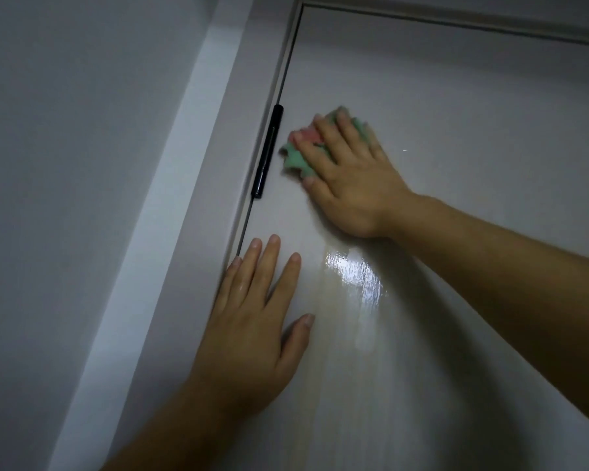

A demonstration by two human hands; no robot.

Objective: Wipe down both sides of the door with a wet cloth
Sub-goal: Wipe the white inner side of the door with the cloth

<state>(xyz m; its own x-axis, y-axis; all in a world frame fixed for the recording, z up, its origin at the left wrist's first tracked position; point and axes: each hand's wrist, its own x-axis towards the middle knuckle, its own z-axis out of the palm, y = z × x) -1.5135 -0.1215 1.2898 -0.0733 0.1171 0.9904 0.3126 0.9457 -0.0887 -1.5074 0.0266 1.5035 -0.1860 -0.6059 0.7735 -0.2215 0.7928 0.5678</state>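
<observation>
The pale door [456, 130] fills most of what I can see, shut in its white door frame [191, 164], with a plain grey wall [65, 130] off to the left. Both bare forearms reach up to it.

The left hand [249, 334] lies flat on the door low down by the hinge edge, fingers straight and slightly fanned, thumb out to the side, holding nothing.

The right hand [351, 185] is higher, its arm coming in from the right. The palm faces the door and the fingers are spread, nearly straight, pressing a bunched cloth [296, 161] against the surface. The thumb tip sits at the cloth's lower edge. That hand and the cloth are a little blurred.

Between the two hands a wet patch [354, 273] shines on the door.

A black hinge [267, 151] runs along the door's left edge, and the green and pink cloth sits just beside it.
</observation>
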